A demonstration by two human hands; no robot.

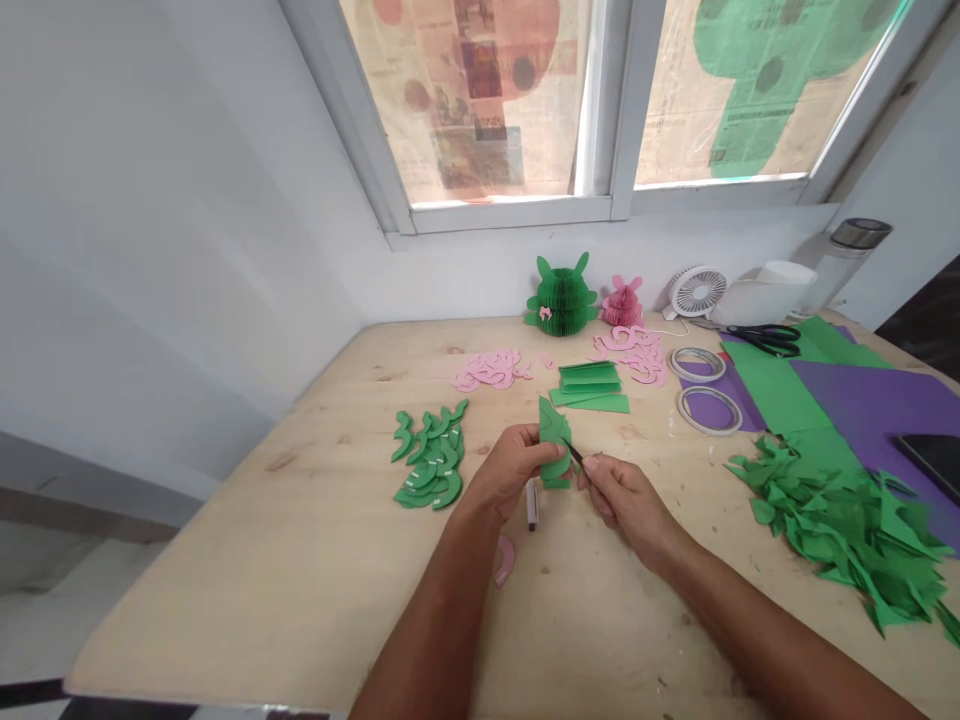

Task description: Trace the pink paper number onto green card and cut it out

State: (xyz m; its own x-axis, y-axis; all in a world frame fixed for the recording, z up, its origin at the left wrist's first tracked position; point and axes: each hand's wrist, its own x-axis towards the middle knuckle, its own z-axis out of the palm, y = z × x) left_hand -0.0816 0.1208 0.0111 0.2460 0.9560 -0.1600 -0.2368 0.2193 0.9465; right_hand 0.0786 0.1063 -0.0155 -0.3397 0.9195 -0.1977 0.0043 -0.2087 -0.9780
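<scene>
My left hand (pixel 516 462) pinches a green paper piece (pixel 553 430) upright over the middle of the table. From the right, my right hand (pixel 616 492) grips a small dark-bladed cutting tool (pixel 574 453), its handles mostly hidden by the fingers. The blades meet the paper's right edge. Just below the paper, a small pale box-like item (pixel 532 505) lies on the table, and a pink curved paper piece (pixel 505 560) is beside my left forearm. Curved green cutouts (pixel 431 460) are piled to the left. Folded green strips (pixel 589 380) lie behind the paper.
Pink cutouts (pixel 491 369) and two paper figures (pixel 562 300) stand or lie toward the wall. At right are tape rolls (pixel 709 410), black-handled scissors (pixel 772 338), purple sheets (pixel 885 400), green scraps (pixel 855 535), a phone-like dark object (pixel 934 462), a fan (pixel 697 292) and a bottle (pixel 844 262).
</scene>
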